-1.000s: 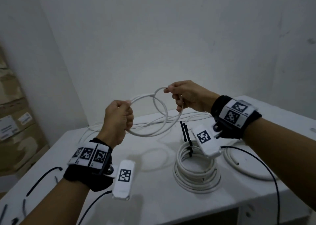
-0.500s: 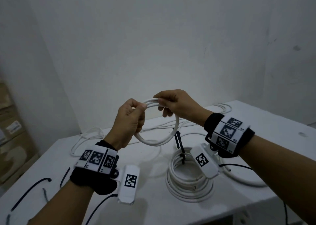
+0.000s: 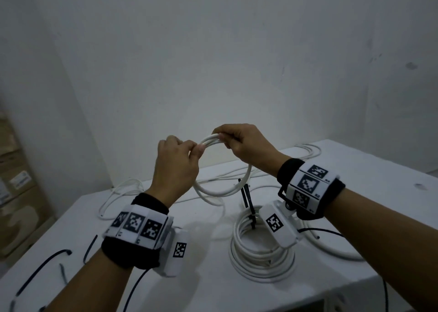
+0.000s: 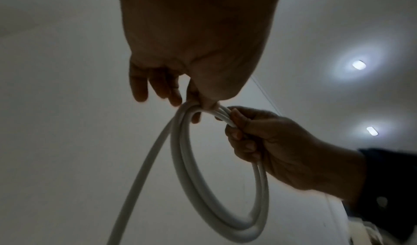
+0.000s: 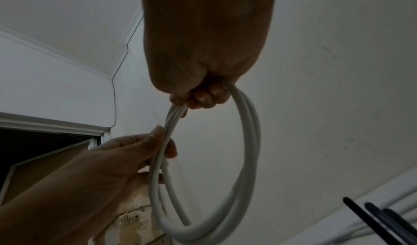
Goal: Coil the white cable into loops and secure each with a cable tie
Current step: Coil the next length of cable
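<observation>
I hold a small coil of white cable [image 3: 222, 192] upright above the white table [image 3: 369, 169]. My left hand [image 3: 180, 160] pinches the coil's top left between thumb and forefinger, and its other fingers hang loose in the left wrist view. My right hand [image 3: 241, 141] grips the top of the same coil [image 5: 248, 141], fingers curled round the strands. The coil [image 4: 196, 186] has about three turns, and a loose tail drops from it toward the table. A finished coil [image 3: 260, 257] lies on the table with black cable ties [image 3: 246, 200] sticking up from it.
More white cable [image 3: 118, 193] trails along the table's back edge, and another loop [image 3: 331, 250] lies at the right. Loose black ties [image 3: 47, 264] lie at the table's front left. Cardboard boxes [image 3: 16, 193] stand at the left, and a bare wall rises behind.
The hands have come closer together and the wide loose loop has been drawn into a tighter coil. My left hand went from a fist on the cable to a pinch.
</observation>
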The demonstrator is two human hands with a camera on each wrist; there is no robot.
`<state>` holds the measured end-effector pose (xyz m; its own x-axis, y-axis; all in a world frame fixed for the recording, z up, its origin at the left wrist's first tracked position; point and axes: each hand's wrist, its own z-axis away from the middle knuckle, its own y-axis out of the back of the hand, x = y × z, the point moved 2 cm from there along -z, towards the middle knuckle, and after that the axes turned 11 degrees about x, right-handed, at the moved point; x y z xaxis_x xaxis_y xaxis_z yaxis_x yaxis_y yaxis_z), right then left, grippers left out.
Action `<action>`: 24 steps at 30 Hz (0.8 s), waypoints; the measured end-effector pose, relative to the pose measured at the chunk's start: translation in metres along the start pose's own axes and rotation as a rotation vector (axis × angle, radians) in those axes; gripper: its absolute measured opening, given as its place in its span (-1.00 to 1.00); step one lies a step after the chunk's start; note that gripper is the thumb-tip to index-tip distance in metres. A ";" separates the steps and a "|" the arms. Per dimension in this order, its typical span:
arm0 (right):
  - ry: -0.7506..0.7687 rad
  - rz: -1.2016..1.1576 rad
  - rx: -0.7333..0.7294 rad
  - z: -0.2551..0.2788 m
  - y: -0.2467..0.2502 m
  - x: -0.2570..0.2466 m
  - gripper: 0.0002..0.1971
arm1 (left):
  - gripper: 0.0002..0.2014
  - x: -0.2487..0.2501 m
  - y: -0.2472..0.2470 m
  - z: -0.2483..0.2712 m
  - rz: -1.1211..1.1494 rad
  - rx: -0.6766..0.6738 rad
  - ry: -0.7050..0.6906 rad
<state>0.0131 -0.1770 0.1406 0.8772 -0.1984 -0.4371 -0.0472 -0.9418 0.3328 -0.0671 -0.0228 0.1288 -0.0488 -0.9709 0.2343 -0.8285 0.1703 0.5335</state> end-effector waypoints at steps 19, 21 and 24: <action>-1.675 -1.379 0.109 0.091 -0.102 0.002 -0.69 | -0.73 -0.024 0.001 -0.004 1.043 0.125 0.663; -1.636 -1.455 0.390 0.077 -0.106 0.013 -0.83 | -0.73 -0.030 0.002 0.001 1.021 0.122 0.701; -1.607 -1.342 0.563 0.062 -0.094 0.037 -0.71 | -0.72 -0.044 0.006 0.005 0.993 0.123 0.756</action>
<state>0.0199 -0.1130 0.0413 -0.5356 0.7577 -0.3729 -0.2735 -0.5734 -0.7723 -0.0730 0.0199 0.1180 -0.3831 -0.0869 0.9196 -0.6661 0.7158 -0.2098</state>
